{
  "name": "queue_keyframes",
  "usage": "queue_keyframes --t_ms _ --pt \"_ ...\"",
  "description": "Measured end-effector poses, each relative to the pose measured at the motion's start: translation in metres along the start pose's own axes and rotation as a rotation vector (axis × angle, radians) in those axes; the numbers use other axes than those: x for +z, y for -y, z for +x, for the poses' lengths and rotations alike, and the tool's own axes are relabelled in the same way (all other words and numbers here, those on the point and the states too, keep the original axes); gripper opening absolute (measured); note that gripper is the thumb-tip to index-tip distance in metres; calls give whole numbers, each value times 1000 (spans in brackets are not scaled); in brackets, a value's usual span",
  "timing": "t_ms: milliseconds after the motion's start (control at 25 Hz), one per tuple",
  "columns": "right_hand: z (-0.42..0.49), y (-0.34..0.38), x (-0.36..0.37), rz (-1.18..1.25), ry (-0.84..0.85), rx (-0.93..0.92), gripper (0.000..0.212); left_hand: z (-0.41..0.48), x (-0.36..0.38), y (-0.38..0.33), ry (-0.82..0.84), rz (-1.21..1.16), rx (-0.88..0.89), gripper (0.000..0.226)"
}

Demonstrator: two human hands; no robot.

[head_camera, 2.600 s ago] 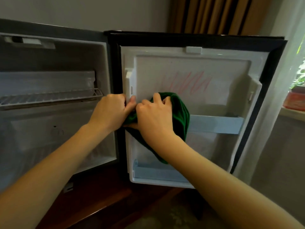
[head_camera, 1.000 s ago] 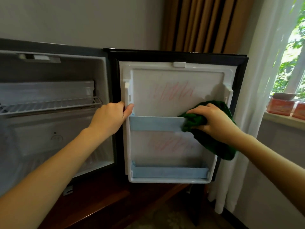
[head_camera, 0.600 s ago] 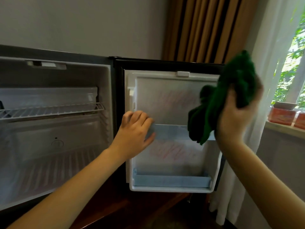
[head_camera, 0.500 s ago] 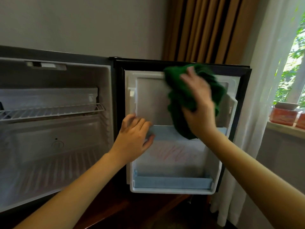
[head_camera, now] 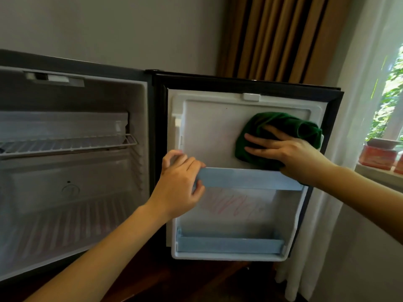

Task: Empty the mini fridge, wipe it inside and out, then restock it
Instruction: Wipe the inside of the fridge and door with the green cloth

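The mini fridge stands open and bare inside, with one wire shelf across its upper part. Its door is swung fully out to the right, showing the white inner liner. My right hand presses a dark green cloth flat against the upper right of the liner. My left hand grips the left end of the pale blue upper door rail. Faint pink scribble marks show on the liner below that rail.
A lower blue door rail runs along the door's bottom. White sheer curtain and brown drapes hang right behind the door. Red boxes sit on the windowsill at far right. Dark wooden surface lies under the fridge.
My right hand lifted the cloth off the door's right side, swept it across the upper liner and now presses it at upper right. The upper pink marks are gone. My left hand moved onto the rail.
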State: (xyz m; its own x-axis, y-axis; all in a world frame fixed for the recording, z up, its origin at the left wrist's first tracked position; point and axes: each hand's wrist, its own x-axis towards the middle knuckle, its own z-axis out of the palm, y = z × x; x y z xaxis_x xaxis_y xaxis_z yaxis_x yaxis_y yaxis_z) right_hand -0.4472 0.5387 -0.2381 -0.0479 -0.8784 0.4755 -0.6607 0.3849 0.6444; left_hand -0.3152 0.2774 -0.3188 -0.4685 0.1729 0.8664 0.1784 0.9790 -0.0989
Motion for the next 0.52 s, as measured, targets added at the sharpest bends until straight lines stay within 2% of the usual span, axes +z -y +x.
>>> queue_keyframes --t_ms 120,280,320,400,520 --pt "44 22 1 46 2 -43 85 1 5 -1 -29 -57 -33 28" --pt "109 62 7 156 -119 -226 41 2 6 -4 -55 -78 -78 21" --pt "113 64 3 128 -160 -228 38 0 5 -5 -74 -80 -92 20" --pt "104 59 -2 113 -218 -132 44 -3 2 -5 -106 -85 -103 21" --pt "63 49 -3 176 -235 103 71 -5 -3 -1 -99 -88 -98 22"
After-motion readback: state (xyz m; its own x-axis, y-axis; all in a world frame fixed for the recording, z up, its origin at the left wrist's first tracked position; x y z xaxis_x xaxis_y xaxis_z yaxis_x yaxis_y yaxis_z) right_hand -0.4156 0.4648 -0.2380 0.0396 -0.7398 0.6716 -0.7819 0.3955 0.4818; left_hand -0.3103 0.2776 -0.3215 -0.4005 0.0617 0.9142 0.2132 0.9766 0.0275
